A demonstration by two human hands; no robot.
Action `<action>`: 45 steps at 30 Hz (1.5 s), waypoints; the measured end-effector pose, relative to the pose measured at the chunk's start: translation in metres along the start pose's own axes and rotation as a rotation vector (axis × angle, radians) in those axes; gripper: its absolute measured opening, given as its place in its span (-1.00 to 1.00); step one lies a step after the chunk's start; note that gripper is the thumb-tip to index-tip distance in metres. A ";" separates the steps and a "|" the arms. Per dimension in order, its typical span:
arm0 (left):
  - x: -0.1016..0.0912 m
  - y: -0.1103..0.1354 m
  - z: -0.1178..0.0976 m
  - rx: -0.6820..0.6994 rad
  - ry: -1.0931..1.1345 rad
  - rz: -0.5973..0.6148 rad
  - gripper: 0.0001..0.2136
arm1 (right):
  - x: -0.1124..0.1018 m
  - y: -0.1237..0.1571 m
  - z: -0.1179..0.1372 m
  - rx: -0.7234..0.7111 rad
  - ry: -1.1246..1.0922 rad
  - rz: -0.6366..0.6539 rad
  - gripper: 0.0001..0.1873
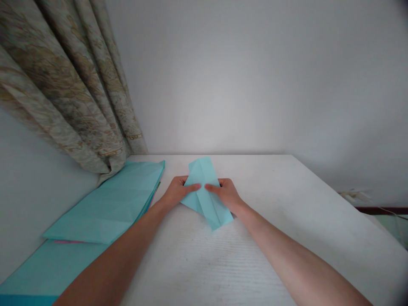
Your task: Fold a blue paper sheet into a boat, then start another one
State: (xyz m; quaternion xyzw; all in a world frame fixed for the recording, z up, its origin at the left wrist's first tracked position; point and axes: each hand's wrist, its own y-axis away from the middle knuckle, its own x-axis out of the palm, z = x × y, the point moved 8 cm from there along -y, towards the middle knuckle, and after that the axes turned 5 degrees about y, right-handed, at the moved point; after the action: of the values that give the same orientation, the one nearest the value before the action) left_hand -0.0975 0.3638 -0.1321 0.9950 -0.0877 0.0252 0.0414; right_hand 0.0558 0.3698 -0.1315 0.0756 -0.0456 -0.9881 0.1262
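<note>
A folded light-blue paper (207,193) lies on the white table (255,238) in the middle of the view, creased lengthwise and angled toward me. My left hand (178,192) grips its left edge, thumb pressed on top near the centre crease. My right hand (227,192) grips the right edge the same way, thumb on top and fingers curled under. The two thumbs almost meet over the fold.
A stack of large light-blue paper sheets (108,208) lies along the table's left side, with a pink sheet edge showing beneath. A patterned curtain (79,97) hangs at the back left. A white wall stands behind the table. The table's right edge drops off near cables (357,196).
</note>
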 end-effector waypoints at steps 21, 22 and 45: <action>-0.007 0.000 0.002 -0.014 0.123 -0.083 -0.73 | -0.007 -0.010 -0.007 0.036 0.167 0.089 -0.66; -0.009 0.000 0.001 -0.008 0.147 -0.099 -0.72 | -0.008 -0.010 -0.008 0.049 0.164 0.105 -0.66; -0.020 0.000 -0.002 0.100 0.498 -0.362 -0.68 | -0.031 -0.020 0.000 -0.121 -0.360 -0.176 -0.78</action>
State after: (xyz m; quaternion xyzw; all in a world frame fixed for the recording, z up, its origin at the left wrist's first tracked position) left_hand -0.1173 0.3674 -0.1308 0.9584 0.1049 0.2648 0.0163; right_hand 0.0809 0.3967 -0.1294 -0.1063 -0.0011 -0.9938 0.0338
